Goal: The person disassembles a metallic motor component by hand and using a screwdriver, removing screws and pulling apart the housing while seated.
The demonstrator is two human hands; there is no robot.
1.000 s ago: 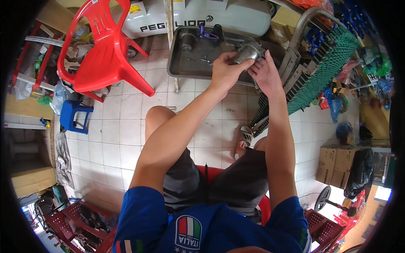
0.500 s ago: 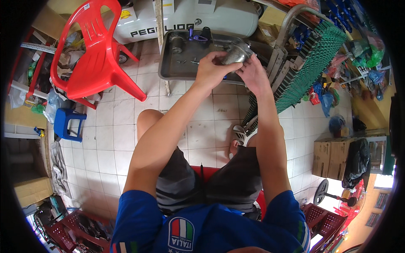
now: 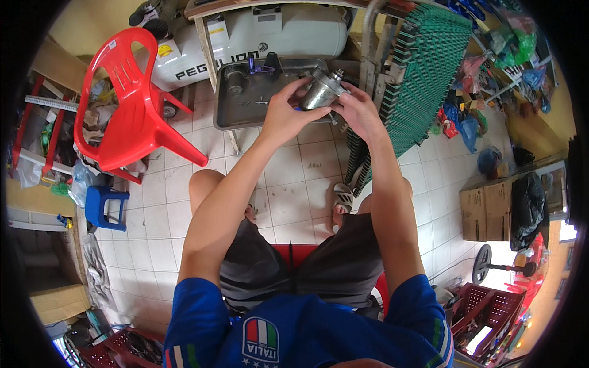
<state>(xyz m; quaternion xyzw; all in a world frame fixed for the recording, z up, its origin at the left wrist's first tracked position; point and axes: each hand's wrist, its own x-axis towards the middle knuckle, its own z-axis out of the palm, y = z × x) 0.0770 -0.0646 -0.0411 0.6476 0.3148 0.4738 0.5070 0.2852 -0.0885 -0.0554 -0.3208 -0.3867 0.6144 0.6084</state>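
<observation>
In front of me, over the right part of a dark metal tray [image 3: 222, 113], I hold a silver cylindrical motor [image 3: 319, 95] with a toothed shaft end pointing up and to the right. My left hand [image 3: 291, 110] wraps round its body from the left, the thumb along its near side. On the right, my right hand [image 3: 361, 113] grips the flange by the shaft end, with some fingers hidden behind it. In the tray lie another metal cylinder [image 3: 235, 83], a purple-handled tool [image 3: 261, 69] and several small screws [image 3: 261, 100].
A red plastic chair [image 3: 132, 135] stands at the left, with a blue stool [image 3: 105, 207] nearer. A green woven folding bed [image 3: 423, 80] leans just right of my hands. Behind the tray lies a white tank [image 3: 294, 37]. Cardboard boxes [image 3: 485, 211] stand at the right.
My view has shifted, so the tray and chair sit lower and further left. Both hands have tilted the motor, and its shaft end now shows more upright.
</observation>
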